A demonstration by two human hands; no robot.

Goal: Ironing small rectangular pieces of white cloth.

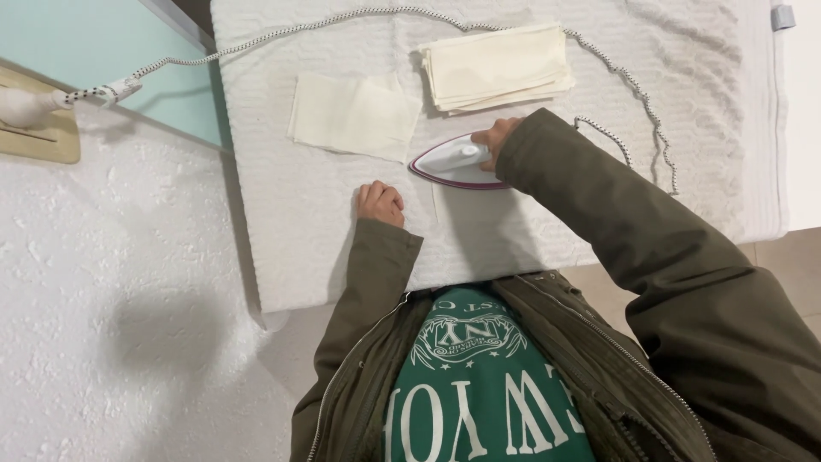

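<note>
While right hand (494,137) grips iron (453,161) at centre, fingers wrapped on handle | left hand (380,204) curled at 9 o'clock on cloth (479,218) | folded stack (496,67) at 12 looks finished | single piece (355,115) at 10 o'clock.

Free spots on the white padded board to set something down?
Bare: the white textured board cover left of the left hand, and the far-right stretch beyond the braided cord. Crowded: centre, with the white iron under the right hand, the cream cloth stack and the single cream cloth.
</note>
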